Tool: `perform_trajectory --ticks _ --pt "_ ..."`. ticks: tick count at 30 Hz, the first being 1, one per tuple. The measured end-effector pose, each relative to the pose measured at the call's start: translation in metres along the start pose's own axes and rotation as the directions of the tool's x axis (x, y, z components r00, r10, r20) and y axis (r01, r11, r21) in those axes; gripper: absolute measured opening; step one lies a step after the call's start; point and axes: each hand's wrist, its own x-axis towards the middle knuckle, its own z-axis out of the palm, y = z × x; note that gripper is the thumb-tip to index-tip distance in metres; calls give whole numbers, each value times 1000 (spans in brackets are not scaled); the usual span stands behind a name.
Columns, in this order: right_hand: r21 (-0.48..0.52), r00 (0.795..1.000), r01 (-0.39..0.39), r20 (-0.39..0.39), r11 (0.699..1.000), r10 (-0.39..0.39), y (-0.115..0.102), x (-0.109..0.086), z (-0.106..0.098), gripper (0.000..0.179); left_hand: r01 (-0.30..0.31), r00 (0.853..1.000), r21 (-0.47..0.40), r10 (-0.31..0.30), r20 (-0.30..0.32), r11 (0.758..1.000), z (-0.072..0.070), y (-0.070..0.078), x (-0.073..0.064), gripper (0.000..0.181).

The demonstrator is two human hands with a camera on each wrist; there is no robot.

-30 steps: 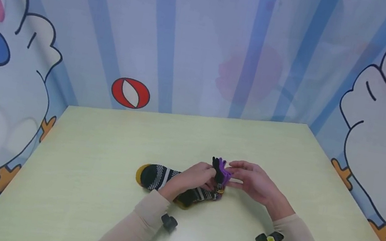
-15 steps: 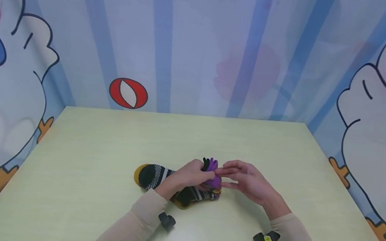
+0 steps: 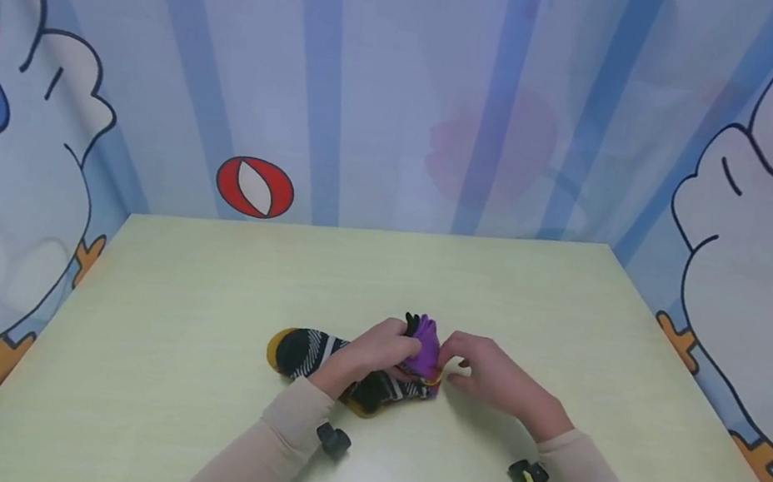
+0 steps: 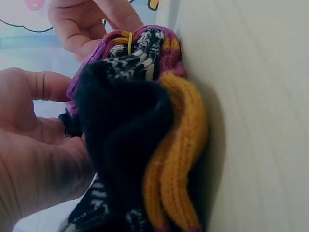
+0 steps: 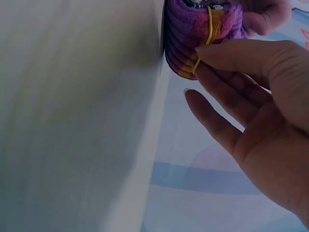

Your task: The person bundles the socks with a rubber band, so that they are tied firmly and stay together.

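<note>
A pair of patterned socks (image 3: 317, 352), black and white with mustard-yellow toes, lies on the table under my left hand (image 3: 377, 351). That hand grips the gathered purple and black cloth (image 3: 426, 350) standing up at the cuff end. In the left wrist view, a dark folded part (image 4: 123, 111) and a mustard ribbed strip (image 4: 181, 154) fill the middle. A thin yellow rubber band (image 5: 211, 24) crosses the purple ribbed cuff (image 5: 179, 36) in the right wrist view. My right hand (image 3: 497, 378) pinches this band between thumb and forefinger, its other fingers extended below.
The pale yellow-green table (image 3: 213, 281) ends at a striped blue backdrop (image 3: 410, 93) with cartoon birds at both sides. Black cameras (image 3: 334, 441) are strapped to both wrists over beige sleeves.
My left hand has tilted the purple and black cloth leftward, showing more purple. My right hand's fingers have moved from spread to a pinch on the rubber band.
</note>
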Motion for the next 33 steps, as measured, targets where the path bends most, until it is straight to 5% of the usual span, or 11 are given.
perform_trajectory --ticks 4,10,16,20,24,29,33 --pt "-154 999 -17 34 988 23 -7 3 2 17 -5 1000 13 5 22 1000 -2 1 -1 29" --pt "-162 993 -51 93 986 66 -9 2 1 10 -9 999 9 9 33 1000 -4 1 -3 28" --pt "-61 981 -31 191 998 42 5 -10 -12 12 -16 999 -12 16 45 1000 -8 -2 -1 26" --pt "137 975 3 222 991 -34 13 -22 -31 13 -7 998 9 7 63 1000 -10 -2 -2 25" --pt "392 968 124 154 912 -198 16 -31 -45 20 -2 997 25 -1 83 1000 -13 -1 -1 22" --pt "551 945 275 -4 788 -327 15 -30 -46 31 -5 995 29 2 102 1000 -16 -3 0 17" --pt "660 945 221 35 718 -324 17 -29 -45 33 -1 994 25 -2 106 1000 -18 -5 0 16"
